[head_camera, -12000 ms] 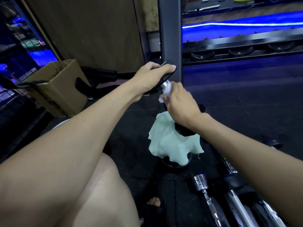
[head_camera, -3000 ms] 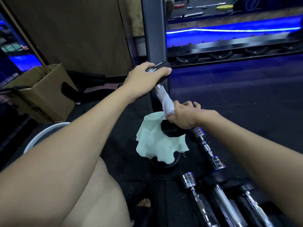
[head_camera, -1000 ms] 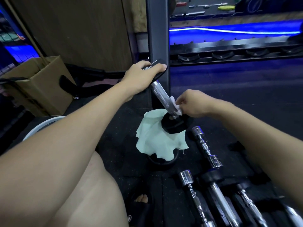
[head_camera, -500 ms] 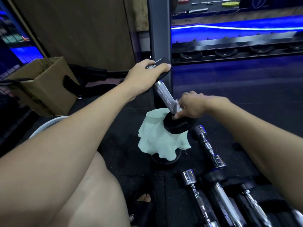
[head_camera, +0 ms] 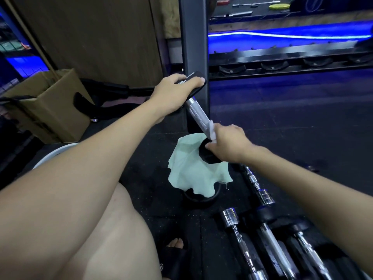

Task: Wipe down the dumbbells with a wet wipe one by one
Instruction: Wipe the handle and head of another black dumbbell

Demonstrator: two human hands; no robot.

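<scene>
With the left hand (head_camera: 177,88) gripping the tilted dumbbell (head_camera: 198,116) by its upper head and the right hand (head_camera: 226,144) pinching the wet wipe (head_camera: 212,131) low on the handle, the lower head, propped on the green cloth (head_camera: 193,170), could skid off onto the rubber floor (head_camera: 282,122).

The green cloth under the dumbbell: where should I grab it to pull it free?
Pinch the green cloth at its loose hanging hem on the near side, coming from below the lower dumbbell head. The folds drape free there, while the top is probably pinned under the head, so lift the dumbbell first.
</scene>
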